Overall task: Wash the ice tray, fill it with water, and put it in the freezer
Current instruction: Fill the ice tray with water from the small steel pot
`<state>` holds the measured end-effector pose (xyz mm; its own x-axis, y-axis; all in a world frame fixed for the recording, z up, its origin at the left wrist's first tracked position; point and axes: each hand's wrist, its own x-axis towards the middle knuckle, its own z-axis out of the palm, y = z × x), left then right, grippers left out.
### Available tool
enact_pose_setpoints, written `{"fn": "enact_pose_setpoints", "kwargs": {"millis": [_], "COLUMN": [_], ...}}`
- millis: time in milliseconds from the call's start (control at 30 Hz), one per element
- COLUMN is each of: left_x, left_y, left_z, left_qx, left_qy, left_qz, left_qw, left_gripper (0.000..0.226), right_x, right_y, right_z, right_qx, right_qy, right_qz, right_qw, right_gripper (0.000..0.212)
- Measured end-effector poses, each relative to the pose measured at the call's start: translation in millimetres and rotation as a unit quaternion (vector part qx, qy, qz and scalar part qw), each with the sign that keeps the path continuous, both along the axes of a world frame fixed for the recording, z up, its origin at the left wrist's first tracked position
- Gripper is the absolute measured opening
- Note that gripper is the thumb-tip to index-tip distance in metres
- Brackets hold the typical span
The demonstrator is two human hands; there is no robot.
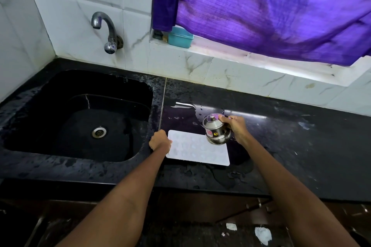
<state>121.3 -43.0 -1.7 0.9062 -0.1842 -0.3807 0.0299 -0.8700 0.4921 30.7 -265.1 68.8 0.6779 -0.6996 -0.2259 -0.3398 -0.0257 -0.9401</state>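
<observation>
A white ice tray (197, 149) with several shallow cells lies flat on the wet black counter, just right of the sink. My left hand (160, 140) grips the tray's left edge. My right hand (235, 126) holds a small steel pot (215, 131) tipped toward the left, over the tray's far right corner. I cannot tell whether water is running from the pot.
The black sink (40, 94) with its drain (98, 132) sits to the left, under a steel tap (106, 30) on the tiled wall. A teal box (180, 37) stands on the window ledge beneath a purple curtain (271, 10). Puddles (220, 176) lie on the counter (301, 146).
</observation>
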Motion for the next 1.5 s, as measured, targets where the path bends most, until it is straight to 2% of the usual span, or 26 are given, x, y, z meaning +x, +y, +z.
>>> {"fn": "enact_pose_setpoints", "kwargs": {"millis": [300, 533, 1500], "left_x": [-1.2, -2.3, -2.3], "left_y": [-1.3, -2.8, -3.0], "left_z": [-1.3, -1.9, -8.4], "left_qx": [0.007, 0.013, 0.018], "left_qy": [-0.008, -0.016, -0.02], "left_qz": [0.001, -0.004, -0.017], "left_qw": [1.0, 1.0, 1.0], "left_gripper": [0.04, 0.037, 0.034], "right_x": [-13.7, -11.7, -12.3], "right_y": [-1.5, 6.1, 2.4], "right_z": [-10.3, -2.1, -1.0], "right_qx": [-0.065, -0.115, -0.105], "right_qy": [0.042, 0.047, 0.037], "right_qz": [0.014, 0.026, 0.011], "right_qw": [0.997, 0.992, 0.994], "right_gripper": [0.055, 0.052, 0.047]}}
